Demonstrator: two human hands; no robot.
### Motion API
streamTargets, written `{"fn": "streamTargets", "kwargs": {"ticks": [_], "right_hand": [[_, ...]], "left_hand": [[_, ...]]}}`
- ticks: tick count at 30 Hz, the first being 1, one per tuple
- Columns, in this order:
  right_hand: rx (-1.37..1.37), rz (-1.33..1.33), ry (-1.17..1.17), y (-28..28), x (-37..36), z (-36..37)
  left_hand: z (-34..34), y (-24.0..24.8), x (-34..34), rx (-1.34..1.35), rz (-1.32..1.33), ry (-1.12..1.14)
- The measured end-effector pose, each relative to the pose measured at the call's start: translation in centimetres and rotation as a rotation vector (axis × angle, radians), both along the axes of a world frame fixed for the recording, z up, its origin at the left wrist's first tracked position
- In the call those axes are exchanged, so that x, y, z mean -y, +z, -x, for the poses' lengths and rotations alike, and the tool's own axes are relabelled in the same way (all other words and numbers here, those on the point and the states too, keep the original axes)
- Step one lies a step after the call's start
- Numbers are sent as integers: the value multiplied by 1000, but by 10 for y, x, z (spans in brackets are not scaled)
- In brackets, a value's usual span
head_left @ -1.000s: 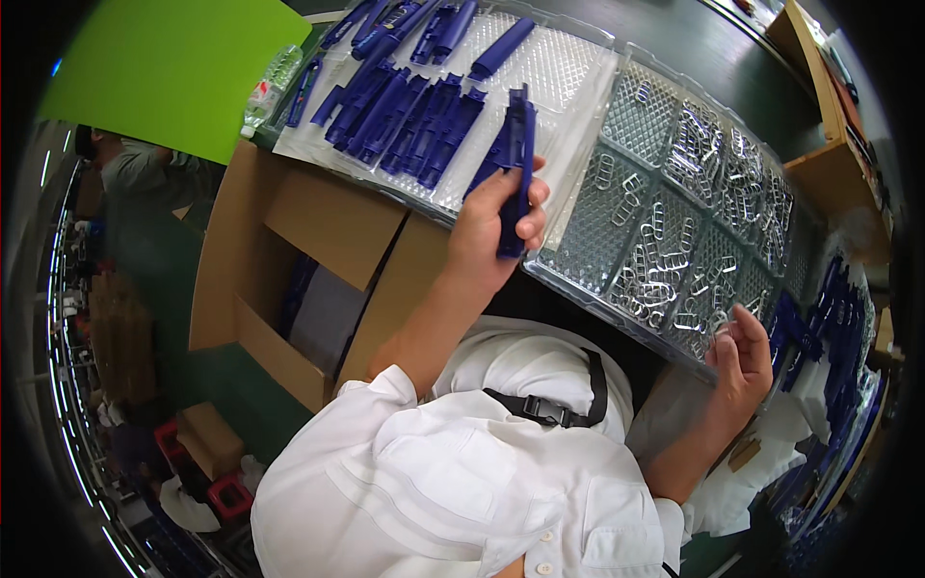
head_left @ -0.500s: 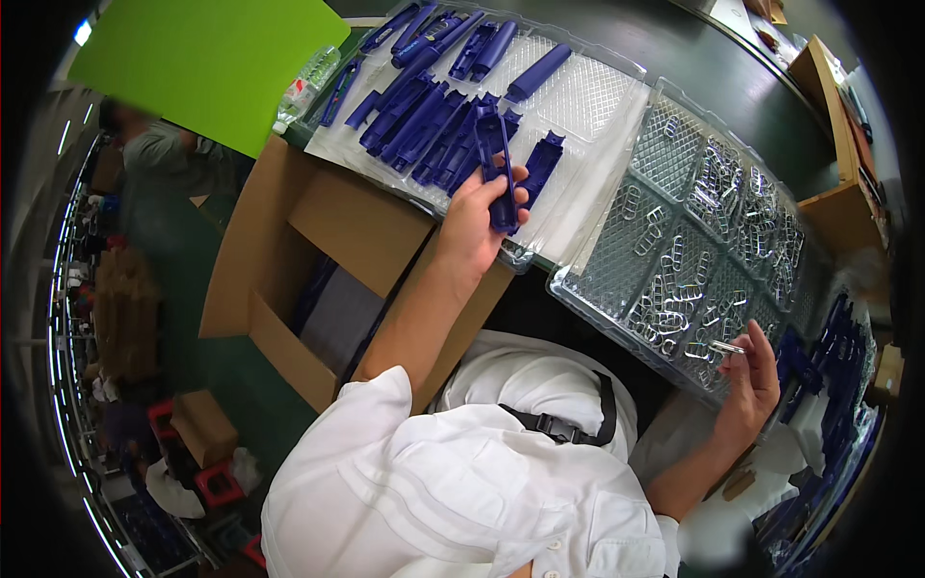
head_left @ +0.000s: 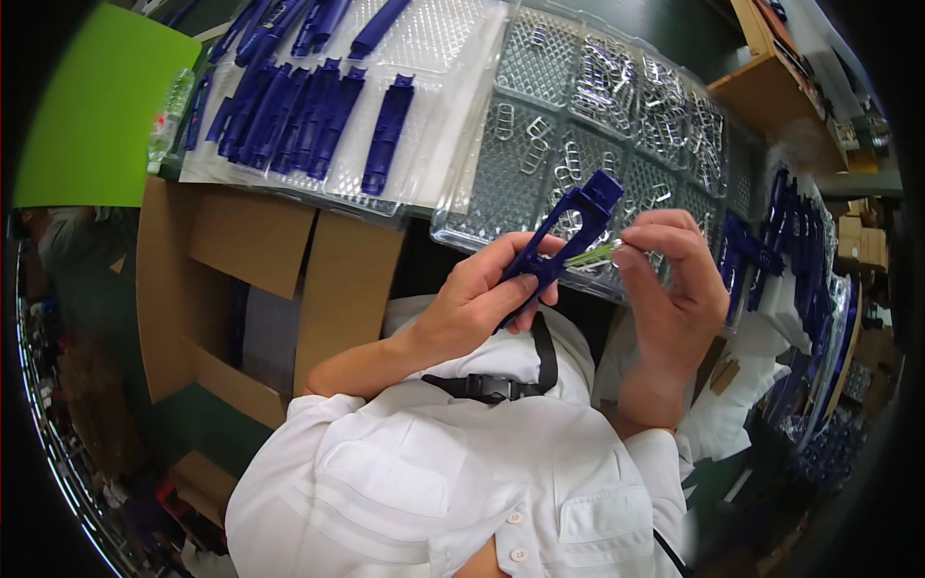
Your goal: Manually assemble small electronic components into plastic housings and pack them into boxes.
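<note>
Head: LH (head_left: 479, 295) grips blue pt (head_left: 545, 266), RH (head_left: 678, 281) pinches clip (head_left: 594, 256).

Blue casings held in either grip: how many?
1: the blue casing in the left grip, at the near edge of the compartmented tray. The right grip pinches a small shiny piece instead. No other seems hidden.

Red-and-white label (head_left: 160, 125) on a clear bottle (head_left: 178, 94), pale marks (head_left: 277, 13) on a blue casing (head_left: 258, 37), both too small to read

A lime-green panel (head_left: 96, 106), a clear bottle (head_left: 171, 118), a cardboard box (head_left: 166, 289) (its flaps (head_left: 252, 241) open).
</note>
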State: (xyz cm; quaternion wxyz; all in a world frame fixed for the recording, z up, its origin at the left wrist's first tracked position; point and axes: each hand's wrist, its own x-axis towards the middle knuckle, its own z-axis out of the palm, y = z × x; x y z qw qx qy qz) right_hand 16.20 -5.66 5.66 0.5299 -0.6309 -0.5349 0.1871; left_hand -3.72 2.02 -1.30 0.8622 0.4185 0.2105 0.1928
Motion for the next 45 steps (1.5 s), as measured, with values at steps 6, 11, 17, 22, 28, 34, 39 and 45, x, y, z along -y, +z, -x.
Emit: {"fn": "streamTargets", "kwargs": {"ticks": [6,11,17,22,28,34,39,45], "right_hand": [[301,7,-125,5,-2,12],[423,4,-75,-7,-1,5],[310,106,-39,-22,-1,5],[379,114,-74,-32,-1,2],[-156,169,-245,-22,2,15],[-272,190,-6,-43,6,10],[-134,226,-4,-55,4,1],[-389,-191,166,-65,12,-19]], "left_hand": [[-6,3,8,-42,-79,-28],[-10,0,15,-74,-157,-46],[-14,0,13,-160,-137,-66],[-15,-10,14,-199,-214,-37],[-19,-11,13,-80,-479,85],[-34,-7,-2,-195,-488,50],[-40,-20,-1,-278,-440,65],[-25,4,-15,-118,-793,-80]]}}
